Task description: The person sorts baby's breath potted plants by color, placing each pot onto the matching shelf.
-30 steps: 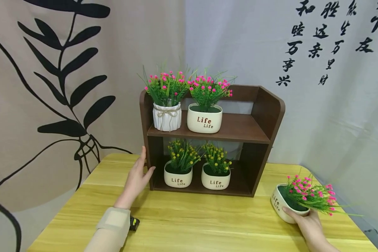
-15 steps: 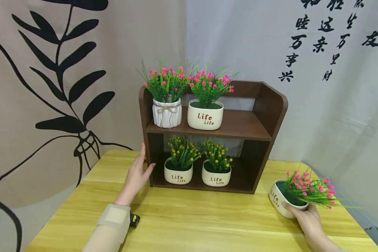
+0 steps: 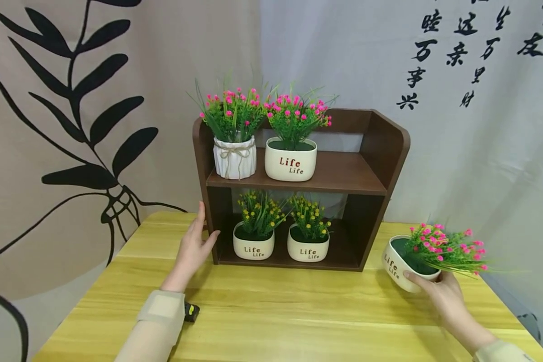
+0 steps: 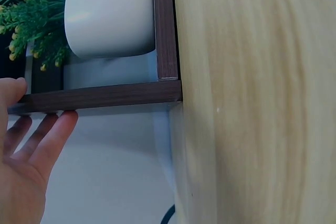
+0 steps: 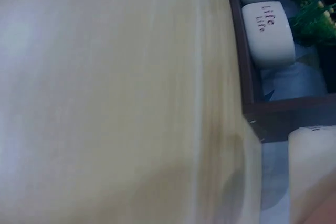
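My right hand point(image 3: 443, 294) grips a cream "Life" pot of pink artificial flowers point(image 3: 400, 266), thumb on its front. The pot tilts to the right, over the table's right side. In the right wrist view, part of this pot point(image 5: 312, 169) shows at the lower right edge. My left hand point(image 3: 193, 251) holds the left side panel of a brown two-tier shelf point(image 3: 344, 171). The left wrist view has the thumb on one face of that panel point(image 4: 105, 96) and the fingertips point(image 4: 68, 116) against the other.
On the upper tier stand a white pot with a twine bow point(image 3: 235, 161) and a cream pot with pink flowers point(image 3: 291, 161). Two cream pots with yellow flowers point(image 3: 253, 246) fill part of the lower tier. The wooden table point(image 3: 280, 311) ends at a printed curtain point(image 3: 457, 151).
My right hand has raised the potted plant and brought it slightly toward the shelf. The left hand keeps its place on the side panel. The head view has shifted a little.
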Demonstrator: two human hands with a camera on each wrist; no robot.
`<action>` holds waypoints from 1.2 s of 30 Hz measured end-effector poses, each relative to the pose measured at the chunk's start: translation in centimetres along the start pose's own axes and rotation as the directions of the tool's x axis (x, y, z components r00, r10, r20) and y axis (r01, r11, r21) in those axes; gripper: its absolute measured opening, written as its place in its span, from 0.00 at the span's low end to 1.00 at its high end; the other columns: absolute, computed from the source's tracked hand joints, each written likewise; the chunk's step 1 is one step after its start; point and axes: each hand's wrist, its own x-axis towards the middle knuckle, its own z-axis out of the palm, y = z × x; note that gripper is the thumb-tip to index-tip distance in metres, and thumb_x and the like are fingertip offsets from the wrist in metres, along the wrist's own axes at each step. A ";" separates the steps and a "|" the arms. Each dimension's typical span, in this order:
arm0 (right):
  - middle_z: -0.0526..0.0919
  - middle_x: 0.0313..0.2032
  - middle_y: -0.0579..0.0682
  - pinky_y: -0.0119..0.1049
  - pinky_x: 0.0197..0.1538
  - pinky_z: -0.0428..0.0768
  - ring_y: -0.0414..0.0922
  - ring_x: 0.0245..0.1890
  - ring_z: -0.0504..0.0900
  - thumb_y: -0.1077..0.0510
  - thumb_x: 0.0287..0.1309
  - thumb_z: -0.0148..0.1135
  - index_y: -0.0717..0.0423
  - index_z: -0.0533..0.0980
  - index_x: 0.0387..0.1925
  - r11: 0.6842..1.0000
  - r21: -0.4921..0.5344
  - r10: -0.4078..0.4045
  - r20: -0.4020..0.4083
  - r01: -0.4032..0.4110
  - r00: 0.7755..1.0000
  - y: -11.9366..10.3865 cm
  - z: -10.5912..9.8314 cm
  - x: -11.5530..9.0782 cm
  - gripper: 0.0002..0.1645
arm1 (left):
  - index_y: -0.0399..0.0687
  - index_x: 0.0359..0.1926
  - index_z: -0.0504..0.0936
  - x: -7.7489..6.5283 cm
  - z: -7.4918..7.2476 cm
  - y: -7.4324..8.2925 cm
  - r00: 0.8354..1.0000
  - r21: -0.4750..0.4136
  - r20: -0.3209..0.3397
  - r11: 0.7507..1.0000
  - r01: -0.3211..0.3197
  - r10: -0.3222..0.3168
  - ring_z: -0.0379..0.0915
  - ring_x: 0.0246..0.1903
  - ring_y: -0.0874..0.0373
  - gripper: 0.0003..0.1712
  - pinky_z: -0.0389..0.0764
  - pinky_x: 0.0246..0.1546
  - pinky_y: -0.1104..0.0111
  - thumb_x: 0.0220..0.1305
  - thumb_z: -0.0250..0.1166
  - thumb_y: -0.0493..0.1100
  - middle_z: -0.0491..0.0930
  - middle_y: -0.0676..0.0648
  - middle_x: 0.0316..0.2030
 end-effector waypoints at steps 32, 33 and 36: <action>0.78 0.45 0.47 0.27 0.42 0.72 0.30 0.41 0.74 0.48 0.61 0.65 0.64 0.59 0.66 0.991 0.054 -0.131 0.147 0.124 0.980 -5.9 -1.2 -2.2 0.41 | 0.47 0.77 0.44 -0.1 0.1 -0.2 0.999 -0.019 -0.027 0.999 -0.026 0.025 0.77 0.42 0.36 0.55 0.75 0.16 0.67 0.58 0.69 0.30 0.64 0.27 0.63; 0.78 0.45 0.46 0.27 0.42 0.72 0.30 0.41 0.74 0.48 0.61 0.65 0.63 0.59 0.66 0.989 0.059 -0.144 0.149 0.137 0.978 -6.2 -1.2 -2.2 0.40 | 0.46 0.77 0.44 -0.1 0.1 -0.2 0.999 -0.022 -0.026 0.999 -0.025 0.025 0.77 0.40 0.37 0.54 0.74 0.15 0.68 0.58 0.68 0.30 0.64 0.27 0.63; 0.79 0.44 0.41 0.27 0.42 0.73 0.30 0.42 0.75 0.50 0.62 0.64 0.61 0.60 0.65 0.980 0.079 -0.193 0.156 0.183 0.969 -7.2 -1.4 -2.1 0.38 | 0.44 0.77 0.45 -0.1 0.2 -0.4 0.999 -0.022 -0.024 1.000 -0.023 0.022 0.77 0.39 0.37 0.54 0.74 0.16 0.68 0.58 0.69 0.30 0.64 0.27 0.64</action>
